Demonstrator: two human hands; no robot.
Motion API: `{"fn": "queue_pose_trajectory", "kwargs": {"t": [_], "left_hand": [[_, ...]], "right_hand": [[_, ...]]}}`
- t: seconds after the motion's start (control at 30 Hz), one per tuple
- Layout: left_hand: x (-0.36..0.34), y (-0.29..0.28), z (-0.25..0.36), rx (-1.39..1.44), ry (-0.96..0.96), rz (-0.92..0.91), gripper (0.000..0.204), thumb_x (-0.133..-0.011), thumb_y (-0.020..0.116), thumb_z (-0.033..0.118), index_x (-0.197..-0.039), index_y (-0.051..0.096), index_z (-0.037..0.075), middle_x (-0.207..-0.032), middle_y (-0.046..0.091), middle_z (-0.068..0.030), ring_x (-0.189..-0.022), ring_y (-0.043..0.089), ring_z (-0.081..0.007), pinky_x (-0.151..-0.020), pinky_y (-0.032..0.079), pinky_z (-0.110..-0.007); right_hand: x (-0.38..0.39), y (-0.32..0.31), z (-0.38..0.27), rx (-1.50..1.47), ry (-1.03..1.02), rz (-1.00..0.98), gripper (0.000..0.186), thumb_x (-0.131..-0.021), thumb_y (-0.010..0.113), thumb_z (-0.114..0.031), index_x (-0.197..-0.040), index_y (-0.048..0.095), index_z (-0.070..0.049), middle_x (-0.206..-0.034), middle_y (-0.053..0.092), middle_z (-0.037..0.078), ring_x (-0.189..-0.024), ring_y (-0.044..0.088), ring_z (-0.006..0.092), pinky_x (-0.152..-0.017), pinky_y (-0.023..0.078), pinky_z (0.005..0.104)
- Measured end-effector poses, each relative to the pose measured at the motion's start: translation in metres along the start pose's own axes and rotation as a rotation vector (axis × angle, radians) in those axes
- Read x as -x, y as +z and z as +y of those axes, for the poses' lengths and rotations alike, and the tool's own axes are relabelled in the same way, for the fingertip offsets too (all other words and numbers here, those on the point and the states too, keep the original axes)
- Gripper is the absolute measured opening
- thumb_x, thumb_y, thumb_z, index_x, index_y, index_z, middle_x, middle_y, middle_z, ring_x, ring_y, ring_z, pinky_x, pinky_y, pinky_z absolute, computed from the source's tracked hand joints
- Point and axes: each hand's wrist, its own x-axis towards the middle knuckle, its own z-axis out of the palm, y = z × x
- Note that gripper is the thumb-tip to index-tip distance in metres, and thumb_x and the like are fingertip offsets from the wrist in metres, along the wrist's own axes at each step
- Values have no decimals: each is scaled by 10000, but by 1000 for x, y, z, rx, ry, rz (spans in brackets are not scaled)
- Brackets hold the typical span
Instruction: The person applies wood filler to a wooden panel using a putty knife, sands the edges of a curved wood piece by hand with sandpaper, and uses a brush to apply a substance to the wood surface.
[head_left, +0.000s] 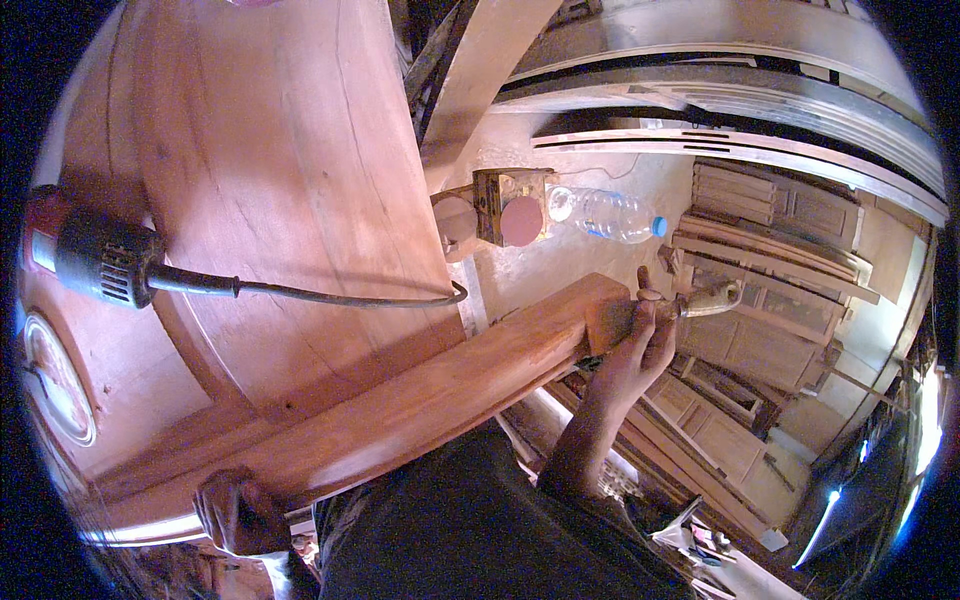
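Observation:
A long reddish-brown wooden beam (400, 410) lies slantwise in front of me, its squared end toward the right. My left hand (240, 510) is closed round the beam's near edge at the lower left. At the beam's right end, my right hand (645, 340) is closed on a tool with a pale curved handle (712, 300). A hole shows near the handle's tip, and a narrow collar shows by my fingers. The tool's working end is hidden, so its kind is unclear. Beyond the beam spreads a broad wooden panel (290, 180) with visible grain.
A black corded power tool (110, 262) rests on the panel at left, its cord (350, 296) reaching the panel's right edge. Past that edge are a small box (490, 205), a pink round disc (522, 221) and a plastic bottle (610, 213). Wooden door panels (760, 350) lie at right.

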Motion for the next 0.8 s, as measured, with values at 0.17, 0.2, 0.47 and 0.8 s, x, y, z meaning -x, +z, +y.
{"fn": "queue_pose_trajectory", "kwargs": {"t": [0.17,0.2,0.47,0.8], "left_hand": [[10,3,-4,-61,-42,40,208,-930,584,150,-828,648,-20,-803,670,-152,-719,630,-348,-693,514,-458],[10,3,-4,-74,-39,44,206,-928,584,147,-830,649,-23,-804,670,-153,-719,631,-351,-693,514,-460],[9,4,-3,-99,-13,53,179,-916,582,119,-857,656,-32,-800,666,-159,-718,635,-351,-692,518,-456],[6,0,-5,-106,39,17,188,-923,583,149,-883,646,-24,-813,667,-146,-749,634,-345,-723,518,-455]], "right_hand": [[40,14,-9,40,-144,-127,213,-996,519,-167,-1097,585,8,-1307,597,229,-1154,575,236,-999,421,336],[40,14,-5,36,-144,-86,214,-997,510,-158,-1101,584,14,-1303,600,226,-1162,575,242,-1013,415,345],[28,11,9,-14,-144,51,236,-1014,512,-215,-1031,582,10,-1112,651,157,-945,583,220,-872,461,357],[45,8,8,17,-166,2,192,-1002,520,-167,-1009,567,19,-1116,638,142,-1024,584,197,-932,433,328]]}}
